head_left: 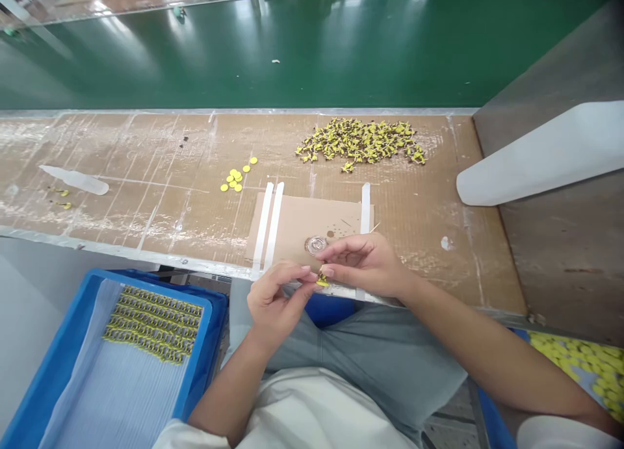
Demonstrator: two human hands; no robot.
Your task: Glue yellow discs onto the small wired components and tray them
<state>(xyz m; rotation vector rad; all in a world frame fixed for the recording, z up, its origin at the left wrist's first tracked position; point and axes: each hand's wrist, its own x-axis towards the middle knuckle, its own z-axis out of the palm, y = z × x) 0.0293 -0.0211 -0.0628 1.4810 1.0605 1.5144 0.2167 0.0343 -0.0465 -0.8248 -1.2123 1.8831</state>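
My left hand (279, 301) pinches the rim of a small yellow disc (322, 282) between thumb and fingertips. From the other side, my right hand (368, 262) closes thumb and fingers on a tiny black-and-yellow piece sitting on that disc; the fingertips partly hide it. Both hands are at the table's front edge, above my lap. Just beyond my right fingertips stands a small round clear dish (316, 243) on a taped cardboard sheet (302, 218). A thin stick (375, 228) pokes out behind my right hand.
Loose yellow discs (234, 176) lie left of the sheet; a pile of small black-and-yellow pieces (363, 140) is farther back. A white bottle (78, 179) lies at left. Lower left, a blue tray (207, 325) holds rows of yellow-and-black pieces. Yellow discs (580, 358) fill a bin at right.
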